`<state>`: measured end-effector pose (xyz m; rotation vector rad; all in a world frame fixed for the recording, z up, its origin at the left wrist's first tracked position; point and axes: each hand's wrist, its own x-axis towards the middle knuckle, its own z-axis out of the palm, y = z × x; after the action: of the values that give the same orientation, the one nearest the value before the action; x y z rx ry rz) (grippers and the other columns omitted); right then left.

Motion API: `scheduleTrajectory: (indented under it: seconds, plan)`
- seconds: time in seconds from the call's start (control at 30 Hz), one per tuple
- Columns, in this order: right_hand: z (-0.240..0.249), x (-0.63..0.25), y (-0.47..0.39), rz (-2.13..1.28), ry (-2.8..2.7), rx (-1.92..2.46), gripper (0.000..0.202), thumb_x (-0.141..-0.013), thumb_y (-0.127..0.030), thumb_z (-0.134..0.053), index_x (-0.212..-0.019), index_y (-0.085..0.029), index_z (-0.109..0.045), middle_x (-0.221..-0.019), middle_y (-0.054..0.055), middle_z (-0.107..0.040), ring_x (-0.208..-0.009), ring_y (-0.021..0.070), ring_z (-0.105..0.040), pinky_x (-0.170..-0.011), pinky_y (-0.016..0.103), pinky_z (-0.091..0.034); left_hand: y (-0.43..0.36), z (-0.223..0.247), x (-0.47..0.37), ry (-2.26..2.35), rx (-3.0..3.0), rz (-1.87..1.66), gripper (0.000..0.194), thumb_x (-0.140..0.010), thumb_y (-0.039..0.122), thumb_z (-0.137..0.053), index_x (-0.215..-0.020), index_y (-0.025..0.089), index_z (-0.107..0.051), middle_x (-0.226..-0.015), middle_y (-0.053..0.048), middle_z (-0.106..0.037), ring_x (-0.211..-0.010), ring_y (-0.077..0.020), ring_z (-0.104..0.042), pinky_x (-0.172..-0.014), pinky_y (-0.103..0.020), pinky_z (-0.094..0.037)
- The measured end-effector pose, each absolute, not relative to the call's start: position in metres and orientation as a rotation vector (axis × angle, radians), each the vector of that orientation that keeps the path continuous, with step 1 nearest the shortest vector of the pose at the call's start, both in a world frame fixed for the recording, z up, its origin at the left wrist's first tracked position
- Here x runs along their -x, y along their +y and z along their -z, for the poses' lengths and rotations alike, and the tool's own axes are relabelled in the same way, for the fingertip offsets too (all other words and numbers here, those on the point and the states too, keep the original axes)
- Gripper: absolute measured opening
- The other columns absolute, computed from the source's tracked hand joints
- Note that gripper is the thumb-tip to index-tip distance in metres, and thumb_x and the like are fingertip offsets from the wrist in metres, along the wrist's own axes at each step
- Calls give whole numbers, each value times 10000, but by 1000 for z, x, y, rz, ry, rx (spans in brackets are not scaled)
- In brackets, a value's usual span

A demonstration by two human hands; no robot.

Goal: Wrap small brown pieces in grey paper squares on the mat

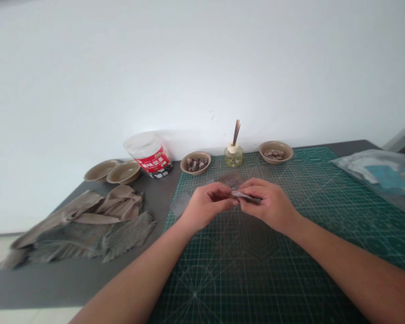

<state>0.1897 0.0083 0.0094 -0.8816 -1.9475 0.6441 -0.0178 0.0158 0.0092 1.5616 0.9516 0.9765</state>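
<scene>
My right hand (268, 202) is closed on a small flat pale piece (243, 195) with a dark end under the fingers. From the left, my left hand (207, 204) pinches at the tip of the same piece, thumb and fingers together. Both hands are raised over the green cutting mat (222, 279). Just behind them a brownish see-through sheet or bag (231, 179) lies on the mat, partly hidden by the fingers. A greyish translucent piece (180, 204) lies at the mat's left edge, beside my left hand.
Along the wall stand a bowl of dark lumps (196, 164), a reed diffuser (234, 155), a bowl of flat brown pieces (276, 153) and a tilted plastic tub (150, 155). Two bowls (123, 173) and crumpled cloth (87, 225) are left; a plastic bag (384, 175) is right.
</scene>
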Motion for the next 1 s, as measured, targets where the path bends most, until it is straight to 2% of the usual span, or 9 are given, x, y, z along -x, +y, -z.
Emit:
scheduleTrajectory:
  seconds: [0.13,0.3,0.43,0.57,0.7,0.83,1.0]
  plan:
    - [-10,-191,8,-821,-1905,914,141,-835,-209,-720,-950,-249,-791,-920,21,-707,-802,151,-670,-702,259,-524,20,-6,20,907,-1568,-923,172,-742,213,-801,-898,163,-748,-865,-62,-758,-793,-178,-702,-753,-301,-558]
    - [-9,-190,6,-732,-1905,924,193,-849,-214,-709,-1014,-270,-793,-917,22,-692,-799,150,-654,-703,267,-527,20,-8,21,945,-1576,-907,151,-763,274,-793,-839,159,-731,-733,-33,-718,-642,-149,-659,-614,-265,-528]
    - [-8,-189,5,-713,-1931,905,191,-845,-211,-712,-1004,-273,-796,-918,23,-692,-789,151,-653,-667,262,-521,20,-9,21,919,-1573,-916,172,-761,230,-791,-912,161,-748,-847,-57,-751,-742,-163,-690,-705,-283,-548]
    - [-7,-190,7,-660,-1925,902,211,-855,-210,-705,-1040,-268,-790,-892,21,-680,-763,139,-640,-660,258,-515,19,-9,22,925,-1559,-901,145,-769,250,-792,-867,162,-733,-772,-34,-726,-672,-143,-664,-639,-257,-528]
    - [-6,-191,7,-661,-1957,854,203,-862,-237,-705,-1043,-274,-788,-880,21,-674,-747,139,-635,-628,256,-508,18,-10,22,904,-1611,-891,190,-777,251,-786,-940,162,-747,-859,-63,-746,-780,-170,-688,-721,-288,-545]
    - [-6,-189,4,-539,-1963,831,237,-861,-196,-687,-1062,-278,-782,-875,22,-675,-758,146,-639,-677,279,-527,17,-12,23,877,-1636,-902,216,-792,247,-766,-987,158,-743,-930,-86,-751,-839,-195,-695,-765,-324,-555]
    - [-9,-189,2,-542,-1979,822,255,-848,-157,-702,-1072,-246,-785,-863,28,-661,-742,148,-632,-657,281,-514,14,-14,22,911,-1616,-856,155,-795,242,-766,-920,159,-727,-798,-39,-722,-708,-152,-652,-650,-264,-513]
